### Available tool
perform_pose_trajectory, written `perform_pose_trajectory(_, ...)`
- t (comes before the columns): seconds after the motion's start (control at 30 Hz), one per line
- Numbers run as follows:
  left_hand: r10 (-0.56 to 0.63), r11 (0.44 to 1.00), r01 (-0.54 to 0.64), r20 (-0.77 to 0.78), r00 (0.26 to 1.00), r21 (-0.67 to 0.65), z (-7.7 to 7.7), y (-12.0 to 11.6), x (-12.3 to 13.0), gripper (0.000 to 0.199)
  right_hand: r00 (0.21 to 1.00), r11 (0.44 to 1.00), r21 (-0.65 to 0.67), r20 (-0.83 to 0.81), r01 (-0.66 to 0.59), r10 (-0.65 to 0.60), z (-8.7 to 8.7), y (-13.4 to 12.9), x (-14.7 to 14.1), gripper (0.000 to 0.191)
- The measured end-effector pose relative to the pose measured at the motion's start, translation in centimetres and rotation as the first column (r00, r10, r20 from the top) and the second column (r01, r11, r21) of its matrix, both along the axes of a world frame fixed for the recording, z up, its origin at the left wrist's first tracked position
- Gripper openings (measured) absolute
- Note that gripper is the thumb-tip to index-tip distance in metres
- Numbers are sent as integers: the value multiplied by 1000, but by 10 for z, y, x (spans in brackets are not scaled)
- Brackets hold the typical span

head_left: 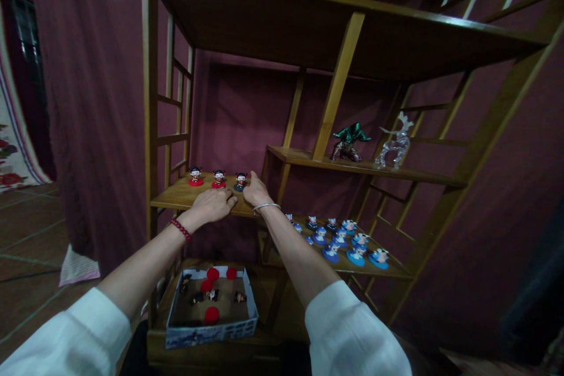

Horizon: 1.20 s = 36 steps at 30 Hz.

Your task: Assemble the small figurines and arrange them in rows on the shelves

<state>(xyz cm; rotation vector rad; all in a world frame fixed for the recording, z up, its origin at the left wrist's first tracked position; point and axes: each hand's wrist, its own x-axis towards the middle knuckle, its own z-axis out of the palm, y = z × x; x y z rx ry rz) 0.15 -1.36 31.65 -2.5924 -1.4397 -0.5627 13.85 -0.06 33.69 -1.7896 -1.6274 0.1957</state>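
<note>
Three small figurines with black hair stand in a row on the left wooden shelf. The left figurine and the middle figurine have red bases; the right figurine has a dark base. My left hand rests at the shelf's front edge below the middle figurine, palm down, fingers apart and holding nothing visible. Just right of the dark-based figurine is my right hand, its index finger pointing up and the other fingers curled; whether they touch the figurine is unclear.
Below, an open box holds several red discs and dark figurines. Several blue-based figurines stand on the lower right shelf. A green figure and a clear deer ornament stand above them. Wooden posts frame the shelves.
</note>
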Motion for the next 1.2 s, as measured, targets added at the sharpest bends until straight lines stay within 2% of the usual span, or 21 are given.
perform_pose_trajectory(0.13, -9, 1000, 9, 20, 1000, -18, -2, -5, -10, 41, 998, 995, 81, 48, -51, 47, -1, -10, -1, 63)
perform_pose_trajectory(0.23, -21, 999, 22, 22, 1000, -29, -1, -8, -22, 42, 988, 983, 125, 92, -137, 126, -2, -15, -3, 57)
perform_pose_trajectory(0.37, -49, 998, 49, -14, 999, -27, 2, -12, -39, 45, 961, 957, 80, 38, -278, 276, -9, -15, -10, 49)
perform_pose_trajectory(0.47, -19, 998, 17, -26, 999, -52, 5, -10, -52, 48, 941, 941, 39, 53, -335, 333, -13, -12, -18, 44)
perform_pose_trajectory(0.6, 42, 997, -42, 4, 999, -68, 3, -1, -70, 52, 936, 942, 16, 119, -336, 332, -12, -6, -25, 44)
perform_pose_trajectory(0.73, 26, 998, -25, 21, 999, -58, 1, 8, -80, 54, 928, 944, -22, 177, -329, 328, -7, -2, -32, 46)
perform_pose_trajectory(0.97, 20, 999, -20, 7, 1000, -50, 1, 9, -79, 55, 926, 948, -41, 208, -315, 316, -4, 3, -42, 42)
perform_pose_trajectory(1.2, -62, 997, 59, 61, 996, 40, -6, 21, -75, 53, 935, 956, -36, 199, -292, 294, -8, 12, -45, 39)
